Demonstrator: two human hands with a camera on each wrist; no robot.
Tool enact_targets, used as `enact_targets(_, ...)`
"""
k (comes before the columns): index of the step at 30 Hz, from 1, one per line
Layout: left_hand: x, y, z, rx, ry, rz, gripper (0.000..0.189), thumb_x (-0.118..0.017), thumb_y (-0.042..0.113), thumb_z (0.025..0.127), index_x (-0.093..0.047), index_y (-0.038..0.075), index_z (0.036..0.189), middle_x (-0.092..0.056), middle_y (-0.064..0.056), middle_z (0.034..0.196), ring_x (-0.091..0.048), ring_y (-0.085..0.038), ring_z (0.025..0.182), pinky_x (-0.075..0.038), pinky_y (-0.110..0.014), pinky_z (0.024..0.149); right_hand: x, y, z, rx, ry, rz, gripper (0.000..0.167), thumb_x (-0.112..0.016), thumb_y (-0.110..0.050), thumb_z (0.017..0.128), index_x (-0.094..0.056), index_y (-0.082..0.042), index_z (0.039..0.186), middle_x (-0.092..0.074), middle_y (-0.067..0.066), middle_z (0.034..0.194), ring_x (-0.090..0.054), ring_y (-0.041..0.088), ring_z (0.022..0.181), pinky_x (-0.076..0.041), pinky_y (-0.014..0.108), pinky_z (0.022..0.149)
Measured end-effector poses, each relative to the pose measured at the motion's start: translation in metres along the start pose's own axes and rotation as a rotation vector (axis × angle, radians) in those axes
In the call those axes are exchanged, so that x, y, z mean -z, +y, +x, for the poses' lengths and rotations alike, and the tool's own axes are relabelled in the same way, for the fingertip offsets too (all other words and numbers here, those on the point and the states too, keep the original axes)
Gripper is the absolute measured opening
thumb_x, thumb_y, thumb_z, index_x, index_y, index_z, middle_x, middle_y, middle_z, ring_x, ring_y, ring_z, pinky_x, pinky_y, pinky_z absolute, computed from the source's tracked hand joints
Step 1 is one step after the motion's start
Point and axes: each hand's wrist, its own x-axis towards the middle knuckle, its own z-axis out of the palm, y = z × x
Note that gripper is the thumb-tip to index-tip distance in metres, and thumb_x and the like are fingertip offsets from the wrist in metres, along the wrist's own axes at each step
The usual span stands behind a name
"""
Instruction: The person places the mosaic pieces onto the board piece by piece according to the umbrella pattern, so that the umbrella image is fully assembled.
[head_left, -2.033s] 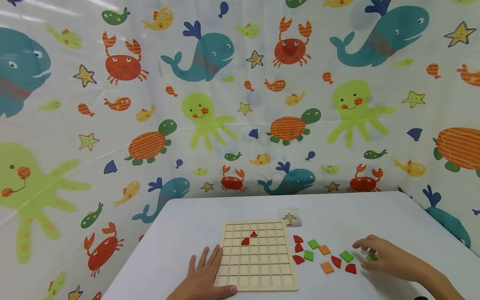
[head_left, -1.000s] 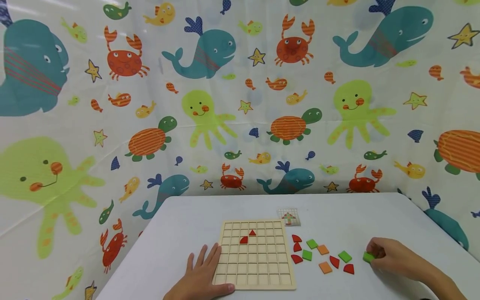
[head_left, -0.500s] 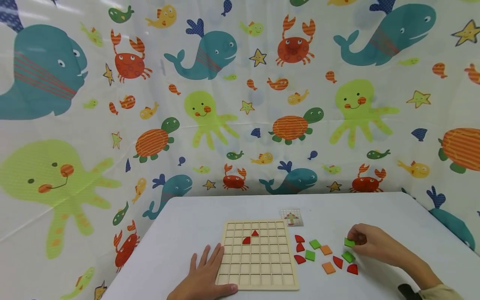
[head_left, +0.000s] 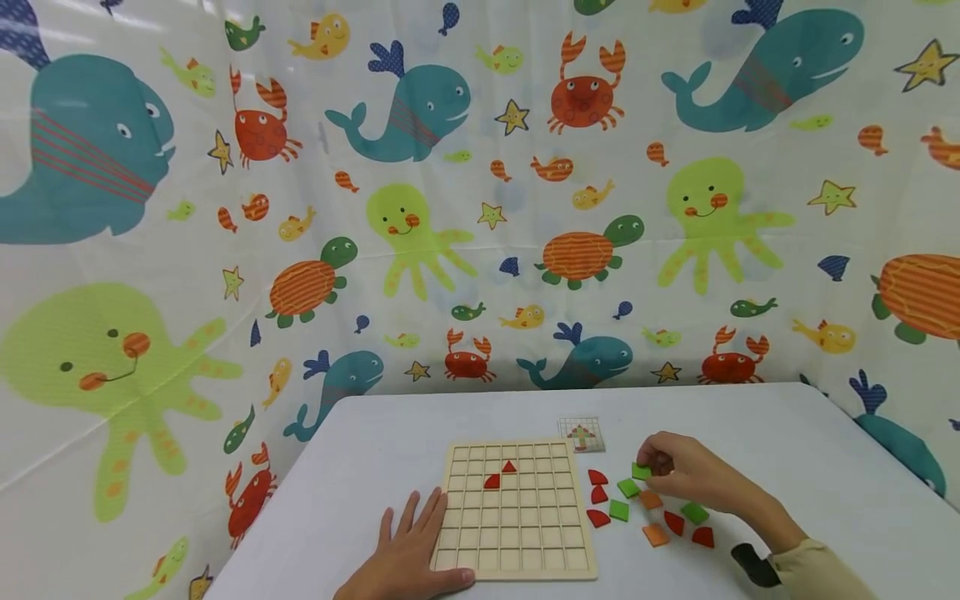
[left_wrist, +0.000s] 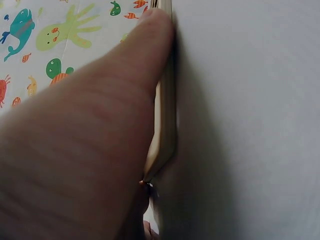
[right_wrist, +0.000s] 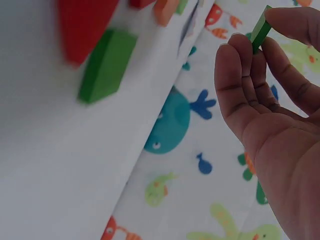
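My right hand (head_left: 686, 469) pinches a green square tile (head_left: 641, 472) between thumb and fingertips, raised over the loose pieces. The right wrist view shows this green tile (right_wrist: 261, 29) edge-on, held at the fingertips. With fingers spread, my left hand (head_left: 408, 546) rests at the lower left corner of a wooden grid board (head_left: 517, 533); its thumb (left_wrist: 150, 42) lies along the board's near edge. Two red pieces sit in the board's upper cells: a triangle (head_left: 509, 467) and a quarter circle (head_left: 492, 482).
Right of the board lie several loose pieces, among them an orange square (head_left: 656, 534), a green square (head_left: 618, 510) and a red quarter circle (head_left: 703, 537). A small pattern card (head_left: 581, 435) lies behind the board's far right corner. A sea-animal curtain (head_left: 480, 208) hangs behind the white table (head_left: 390, 433).
My right hand picked up the green tile from the far right of the loose pieces. It has carried it up and leftward toward the board. The left hand has stayed in place.
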Motion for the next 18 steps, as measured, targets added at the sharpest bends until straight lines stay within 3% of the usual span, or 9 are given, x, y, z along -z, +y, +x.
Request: enact_targets(18,0.001,-0.001,0.000,0.000,0.012,-0.039,0.128,-0.072,0.084,0.076,-0.030,0.006,0.169,-0.026,-0.014,0.175,-0.005,-0.051,0.160,0.010,-0.078,0.117,-0.046,-0.038,0.058,0.224,-0.063,0.004,0.019,-0.077,0.001,0.089,-0.069,-0.007,0.104,-0.063,-0.002,0.093,-0.058,0.015,0.084,-0.056,0.027,0.076)
